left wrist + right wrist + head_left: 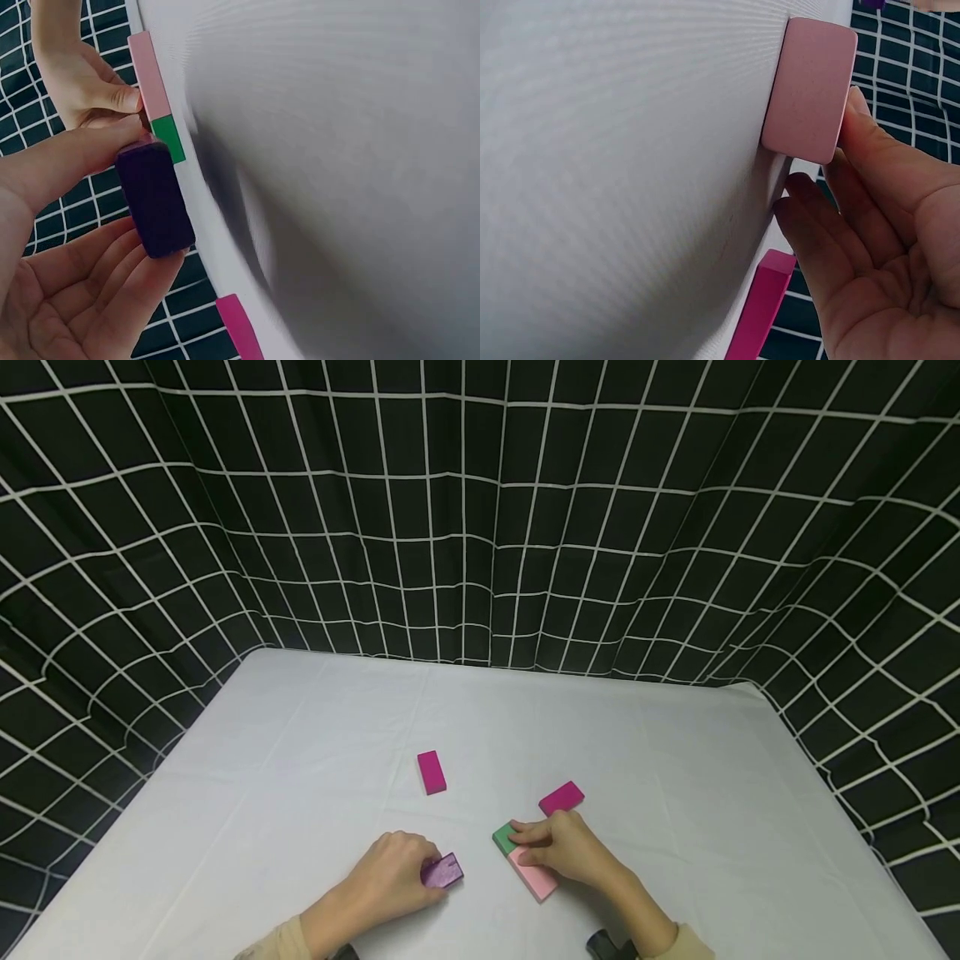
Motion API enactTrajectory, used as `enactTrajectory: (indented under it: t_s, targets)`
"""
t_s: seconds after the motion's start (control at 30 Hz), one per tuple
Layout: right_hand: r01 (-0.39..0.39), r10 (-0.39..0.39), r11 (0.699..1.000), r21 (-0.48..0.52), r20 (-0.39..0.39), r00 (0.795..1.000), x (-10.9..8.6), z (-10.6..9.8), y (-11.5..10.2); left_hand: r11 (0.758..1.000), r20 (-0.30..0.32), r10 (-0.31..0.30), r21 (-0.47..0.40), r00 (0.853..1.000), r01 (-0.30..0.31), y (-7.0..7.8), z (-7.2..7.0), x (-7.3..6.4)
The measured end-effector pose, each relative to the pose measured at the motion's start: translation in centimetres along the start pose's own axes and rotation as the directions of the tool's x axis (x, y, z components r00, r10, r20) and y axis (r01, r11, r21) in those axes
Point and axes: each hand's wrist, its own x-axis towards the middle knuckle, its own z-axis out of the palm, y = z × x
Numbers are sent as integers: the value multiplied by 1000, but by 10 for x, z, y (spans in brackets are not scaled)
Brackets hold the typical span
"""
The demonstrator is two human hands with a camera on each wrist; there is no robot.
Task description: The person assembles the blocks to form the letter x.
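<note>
My left hand (pixel 393 877) holds a purple block (pixel 442 871) by its sides, between thumb and fingers. In the left wrist view the purple block (pixel 155 201) appears dark, its broad face toward the camera. My right hand (pixel 566 847) is over a green block (pixel 505 837), fingertips at its far edge and thumb over the join with a pink block (pixel 534 875). The two blocks lie end to side, touching. Part of the green block is hidden under the fingers. In the right wrist view the pink block (pixel 810 90) shows its end.
A magenta block (pixel 432 772) lies farther back on the white-covered table (pixel 360 727). Another magenta block (pixel 561 798) lies just beyond the right hand's knuckles. Dark curtains (pixel 450 510) with a white grid stand around the back and sides.
</note>
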Motion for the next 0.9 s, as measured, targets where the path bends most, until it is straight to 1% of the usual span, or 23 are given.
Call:
enactTrajectory:
  t_s: [0.33, 0.57, 0.9]
  targets:
    - [0, 0, 1000, 9, 0, 1000, -1, 0, 0, 1000, 18, -18, -3, 1000, 18, 4, 2, 10]
    - [-9, 9, 1000, 5, -4, 1000, -1, 1, 0, 1000, 25, -10, 4, 1000, 10, 5, 5, 13]
    - [-8, 8, 1000, 5, -2, 1000, -1, 1, -1, 1000, 46, -14, -1, 999, 14, 7, 7, 15]
